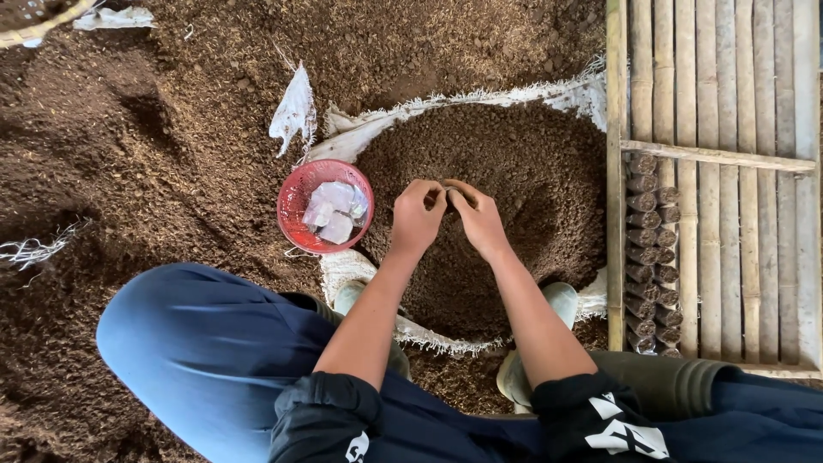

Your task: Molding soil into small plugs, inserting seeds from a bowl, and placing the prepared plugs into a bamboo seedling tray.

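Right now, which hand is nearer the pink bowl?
Left. The left hand sits just right of the pink bowl in the picture, over the soil pile. The right hand is beyond it, farther from the bowl, fingertips meeting the left's.

We count two hands: left hand [417, 216], right hand [478, 221], both over one soil heap [514, 171] on one white woven sack [360, 129]. One red bowl [296, 201], holding a few clear plastic bags [334, 210], exact number unclear. One bamboo rack [729, 103]. Filled soil tubes [651, 249] sit in two columns, roughly ten each; lower ones partly hidden. Two boots: left boot [347, 296], right boot [561, 300].
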